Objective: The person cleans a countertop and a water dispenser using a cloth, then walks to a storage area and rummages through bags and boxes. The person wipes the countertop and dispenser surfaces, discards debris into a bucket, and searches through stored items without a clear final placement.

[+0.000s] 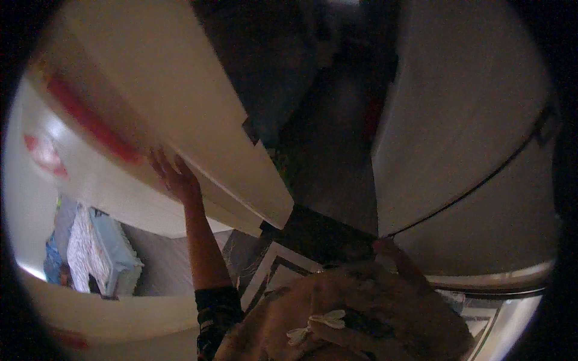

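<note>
My left hand (174, 174) lies with its fingers spread on a tall cream panel (180, 84) that looks like a door, close to a raised strip along it. A small dark fitting (250, 129) sits on the panel's far edge. My right hand (388, 253) is low in front of my body at the right, near the foot of a pale wall or panel (463, 120). Its fingers are dim and partly hidden, so I cannot make out what they hold. Brownish clothing (343, 307) with a white bow covers my front.
Between the panels a dim passage (337, 138) leads ahead. A light blue basket (117, 246) stands at the left beside patterned cloth (87, 253). Underfoot lies a black-and-white patterned mat (280, 262). Red marks (90, 117) streak the left panel. A thin dark line (469, 191) curves across the right one.
</note>
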{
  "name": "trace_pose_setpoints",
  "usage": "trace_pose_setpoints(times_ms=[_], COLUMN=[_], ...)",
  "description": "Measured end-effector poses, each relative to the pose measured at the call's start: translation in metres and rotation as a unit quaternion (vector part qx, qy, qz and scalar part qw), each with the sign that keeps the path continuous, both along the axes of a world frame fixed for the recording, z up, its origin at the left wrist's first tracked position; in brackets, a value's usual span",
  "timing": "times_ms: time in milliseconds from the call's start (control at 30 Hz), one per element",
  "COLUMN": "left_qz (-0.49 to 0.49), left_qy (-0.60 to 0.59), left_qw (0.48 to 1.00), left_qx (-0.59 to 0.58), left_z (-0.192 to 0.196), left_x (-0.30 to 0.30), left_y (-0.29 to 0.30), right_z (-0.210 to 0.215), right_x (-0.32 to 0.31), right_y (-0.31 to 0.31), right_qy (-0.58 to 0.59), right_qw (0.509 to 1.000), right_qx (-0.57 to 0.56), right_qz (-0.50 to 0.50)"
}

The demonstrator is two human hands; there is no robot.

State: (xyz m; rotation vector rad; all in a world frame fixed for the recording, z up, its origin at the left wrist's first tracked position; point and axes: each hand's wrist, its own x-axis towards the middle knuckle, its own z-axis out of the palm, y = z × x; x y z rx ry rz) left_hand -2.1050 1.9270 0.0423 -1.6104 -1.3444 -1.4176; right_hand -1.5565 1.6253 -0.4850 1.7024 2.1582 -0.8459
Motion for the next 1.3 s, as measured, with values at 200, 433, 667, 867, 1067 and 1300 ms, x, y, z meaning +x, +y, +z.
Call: trace_pose_setpoints(times_ms=[200, 433, 667, 867, 1067, 1300], left_qz=[-0.008, 0.259, 0.394, 0.386, 0.484, 0.546], left_qy=[-0.146, 0.091, 0.006, -0.126, -0.02, 0.068], left_qw=[0.989, 0.961, 0.919, 0.913, 0.875, 0.835], left_qx=[-0.026, 0.043, 0.017, 0.032, 0.017, -0.012], left_z=[-0.023, -0.065, -0.043, -0.012, -0.014, 0.037], left_x=[-0.012, -0.027, 0.028, 0.115, 0.135, 0.081], left_y=[0.185, 0.17, 0.122, 0.104, 0.061, 0.023], right_z=[0.139, 0.317, 0.373, 0.413, 0.462, 0.521], right_x=[-0.04, -0.109, -0.185, -0.212, -0.249, -0.313], right_y=[0.324, 0.536, 0.646, 0.678, 0.668, 0.648], right_qy=[0.286, 0.532, 0.604, 0.649, 0.674, 0.664], right_qw=[0.93, 0.807, 0.778, 0.746, 0.718, 0.725], right_qx=[0.142, 0.218, 0.175, 0.141, 0.135, 0.121], right_qz=[-0.183, -0.138, -0.015, 0.055, 0.109, 0.14])
